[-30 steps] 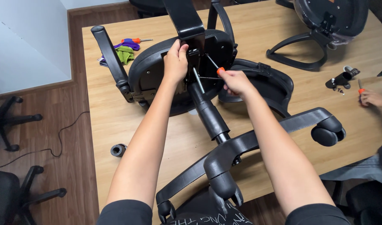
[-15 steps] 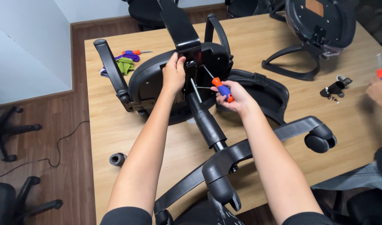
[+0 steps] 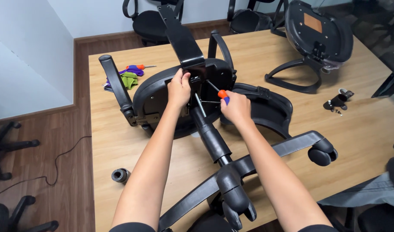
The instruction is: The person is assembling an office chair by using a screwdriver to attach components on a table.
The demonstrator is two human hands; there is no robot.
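**Two hands working a screwdriver into the underside of an upturned office chair**

Head camera, looking down: a black office chair is lying upside down on a wooden worktop, its seat underside facing up and its wheeled base reaching toward the viewer. The left hand is closing around the metal mechanism plate at the seat's centre, fingers curled over its edge, bracing it. The right hand is wrapping shut around a screwdriver with an orange and blue handle. The tool's long axis is running on a slant, its handle near the right hand and its thin shaft pointing up and to the left, toward the plate. The tip is hidden by the mechanism.

Judging by this, a fastener on the plate is being driven or loosened; the next move is calling for the tip to be seated squarely and turned while the left hand is steadying the plate.

Lying apart on the worktop: a loose caster near the left edge, coloured tools beyond the armrest, a second chair seat far right.
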